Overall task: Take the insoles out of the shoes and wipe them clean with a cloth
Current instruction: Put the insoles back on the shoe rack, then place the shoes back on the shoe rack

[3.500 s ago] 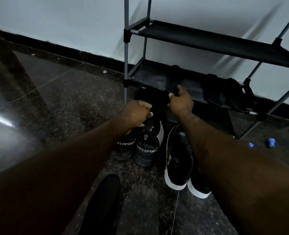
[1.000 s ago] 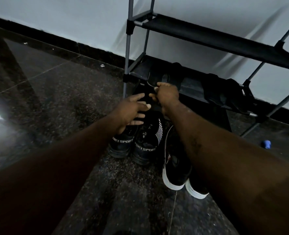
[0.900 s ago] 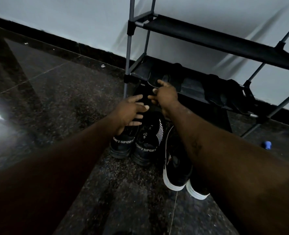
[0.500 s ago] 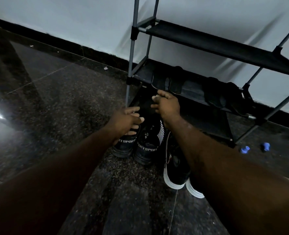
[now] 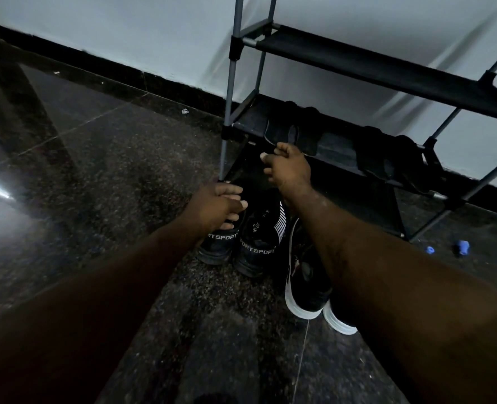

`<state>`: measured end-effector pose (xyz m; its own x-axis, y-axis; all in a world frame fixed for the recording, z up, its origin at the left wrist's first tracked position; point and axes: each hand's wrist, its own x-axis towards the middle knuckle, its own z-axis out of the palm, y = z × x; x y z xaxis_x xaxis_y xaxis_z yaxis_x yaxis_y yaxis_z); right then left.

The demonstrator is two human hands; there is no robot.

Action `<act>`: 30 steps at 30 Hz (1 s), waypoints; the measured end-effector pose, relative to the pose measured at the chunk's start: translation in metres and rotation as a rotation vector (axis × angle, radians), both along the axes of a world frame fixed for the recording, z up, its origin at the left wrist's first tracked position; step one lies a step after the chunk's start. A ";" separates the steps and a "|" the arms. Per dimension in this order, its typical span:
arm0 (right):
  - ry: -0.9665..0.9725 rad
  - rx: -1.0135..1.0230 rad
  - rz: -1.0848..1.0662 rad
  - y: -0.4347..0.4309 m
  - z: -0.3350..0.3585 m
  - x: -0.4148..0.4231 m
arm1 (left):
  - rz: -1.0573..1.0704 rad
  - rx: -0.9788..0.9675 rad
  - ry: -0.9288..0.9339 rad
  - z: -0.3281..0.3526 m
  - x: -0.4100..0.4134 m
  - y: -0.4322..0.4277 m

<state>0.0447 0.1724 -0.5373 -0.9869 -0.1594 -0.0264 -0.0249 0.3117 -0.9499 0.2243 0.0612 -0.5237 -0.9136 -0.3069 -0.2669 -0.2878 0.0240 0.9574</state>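
- The dark speckled floor (image 5: pixel 95 170) fills the view from 6 to 10 o'clock.
- A shoe rack (image 5: pixel 387 65) stands at 1 o'clock against the wall, with dark bundles (image 5: pixel 387 161) on its lower shelf.
- White-soled shoes (image 5: pixel 305 287) lie at 5 o'clock of the sport pair, just beside it.
- The right sport shoe (image 5: pixel 258 243) and the left sport shoe (image 5: pixel 218 246) stand side by side at the rack's foot; their insides are too dark to make out.
- The left hand (image 5: pixel 215 205) has its grip clamped over the left sport shoe's collar.
- The right hand (image 5: pixel 289 170) hovers at 12 o'clock of the right sport shoe; I cannot tell its grip.
- Blue bits (image 5: pixel 462 247) lie at 3 o'clock.
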 end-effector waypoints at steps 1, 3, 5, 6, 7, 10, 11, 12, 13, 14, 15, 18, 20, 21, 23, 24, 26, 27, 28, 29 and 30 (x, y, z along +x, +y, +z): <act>0.001 0.014 0.001 0.002 0.006 0.010 | 0.000 -0.027 0.001 -0.001 0.001 0.000; -0.004 0.024 0.025 0.008 0.014 0.034 | 0.011 -0.123 -0.002 -0.007 0.003 -0.003; -0.010 0.052 0.086 0.015 0.012 0.063 | 0.002 -0.388 -0.030 -0.017 0.008 -0.011; 0.007 0.099 0.125 0.019 0.010 0.079 | -0.033 -0.577 -0.069 -0.021 0.014 -0.015; 0.052 0.171 0.174 0.022 0.006 0.094 | -0.083 -0.743 -0.102 -0.024 0.019 -0.018; 0.235 0.550 0.338 0.038 -0.007 0.139 | -0.230 -0.976 -0.144 -0.030 0.034 -0.020; 0.286 0.658 0.380 0.043 -0.012 0.152 | -0.260 -1.025 -0.144 -0.032 0.037 -0.019; 0.312 0.741 0.409 0.048 -0.015 0.165 | -0.281 -1.063 -0.142 -0.031 0.040 -0.017; 0.323 0.804 0.436 0.051 -0.020 0.173 | -0.289 -1.091 -0.146 -0.029 0.043 -0.015; 0.335 0.876 0.447 0.054 -0.023 0.181 | -0.301 -1.116 -0.156 -0.027 0.044 -0.014; 0.368 0.940 0.444 0.056 -0.027 0.186 | -0.325 -1.148 -0.153 -0.026 0.045 -0.013; 0.441 1.061 0.427 0.057 -0.032 0.190 | -0.369 -1.168 -0.090 -0.028 0.053 -0.009; 0.400 1.098 0.458 0.057 -0.031 0.185 | -0.344 -1.154 -0.107 -0.022 0.066 -0.003; 0.360 1.119 0.471 0.058 -0.031 0.181 | -0.307 -1.131 -0.133 -0.019 0.072 -0.001; 0.289 1.141 0.480 0.061 -0.029 0.176 | -0.267 -1.079 -0.124 -0.017 0.082 0.003; 0.264 1.127 0.478 0.062 -0.028 0.177 | -0.267 -1.052 -0.118 -0.017 0.088 0.005; 0.231 1.098 0.478 0.062 -0.024 0.187 | -0.241 -0.979 -0.135 -0.013 0.101 0.012; 0.226 1.106 0.484 0.064 -0.022 0.195 | -0.224 -0.937 -0.171 -0.012 0.107 0.014; 0.232 1.135 0.494 0.066 -0.020 0.204 | -0.232 -0.870 -0.234 -0.010 0.110 0.014; 0.238 1.173 0.502 0.069 -0.017 0.216 | -0.258 -0.779 -0.307 -0.010 0.115 0.013; 0.237 1.206 0.503 0.074 -0.014 0.227 | -0.303 -0.658 -0.353 -0.008 0.120 0.011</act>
<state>0.2717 0.2463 -0.5514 -0.8282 -0.5041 -0.2448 -0.5101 0.8590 -0.0431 0.3438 0.0725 -0.5320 -0.8779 -0.2544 -0.4058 -0.4613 0.6769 0.5736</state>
